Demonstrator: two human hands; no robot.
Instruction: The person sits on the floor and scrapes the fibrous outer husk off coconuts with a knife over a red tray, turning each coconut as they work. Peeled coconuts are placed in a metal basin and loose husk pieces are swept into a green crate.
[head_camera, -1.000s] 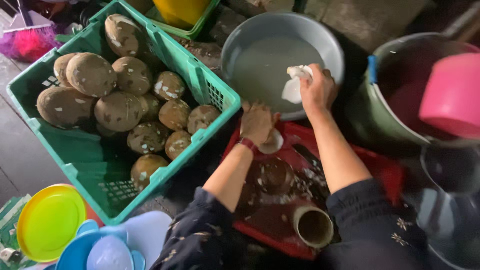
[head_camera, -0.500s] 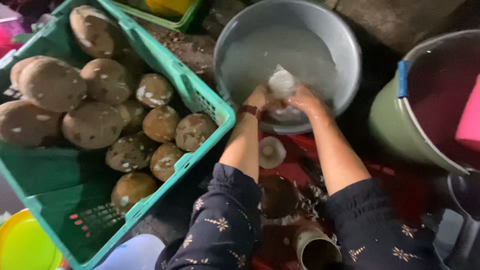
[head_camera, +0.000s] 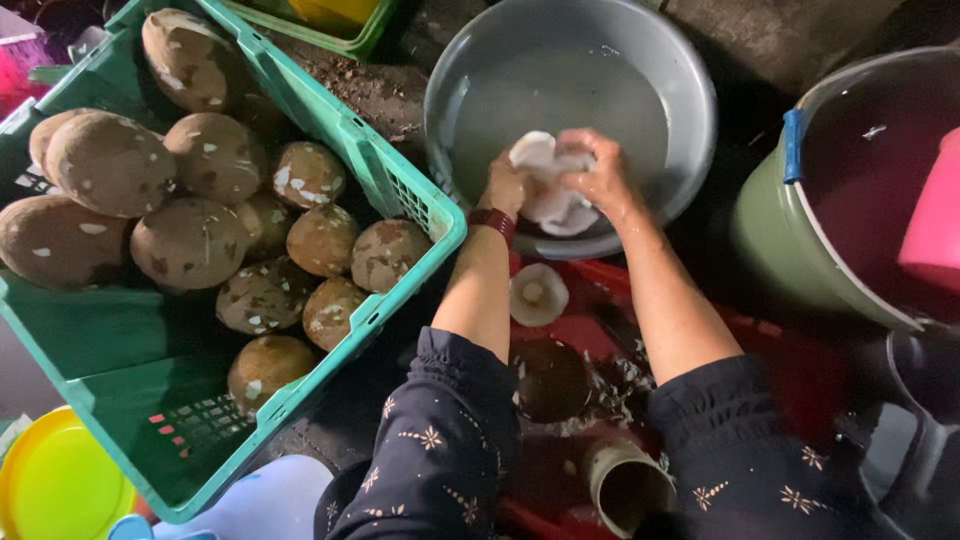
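A: Where do things stand?

B: Both hands are over the grey basin (head_camera: 690, 110), which holds cloudy, whitish water. The left hand (head_camera: 508, 185) and right hand (head_camera: 600, 178) meet on pieces of white flesh (head_camera: 548, 190), which look like coconut meat. The fingers (head_camera: 585, 150) of the right hand curl over the top piece; those of the left close on it from the side. So the flesh is at the near rim of the basin, held between the two hands.

A: How much seems done?

B: Little, I'd judge. The green crate (head_camera: 400, 185) is full of whole husked coconuts (head_camera: 190, 240), a dozen or so, brown and untouched. Just below the basin one white cup-shaped piece (head_camera: 538, 295) lies on the red tray (head_camera: 800, 370), and a dark empty shell half (head_camera: 550, 378) sits between the forearms, with scraps and shavings beside it. That suggests one nut opened and emptied, the rest waiting.

A: Textures?

B: The coconuts are round, rough and fibrous, flecked with pale patches. The flesh is smooth, wet and curved like a bowl. The basin is smooth plastic or metal, I cannot tell which. The crate is rigid latticed plastic. A green bucket (head_camera: 770, 240) at the right holds dark water. The sleeves are dark cloth with small star prints.
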